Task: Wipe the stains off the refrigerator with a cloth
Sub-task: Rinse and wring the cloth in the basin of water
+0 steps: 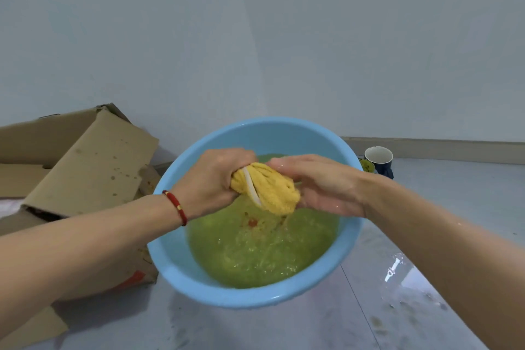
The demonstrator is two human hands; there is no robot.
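Evidently wringing step: yellow cloth [267, 189], twisted, held above the murky water of a blue basin [284, 297], left hand [211, 182] clenched round one end, right hand [321, 183] gripping the other; next, carrying it damp to the unseen refrigerator.

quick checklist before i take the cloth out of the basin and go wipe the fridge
1. Cloth gripped by left hand and right hand: ok.
2. Cloth over the blue basin, so drips fall inside: ok.
3. Cloth wrung out: not ok, water is running into the greenish water.
4. Rinse water clean: not ok, murky with red bits.
5. Floor dry: not ok, wet patches.
6. Refrigerator within reach: cannot tell, not in view.
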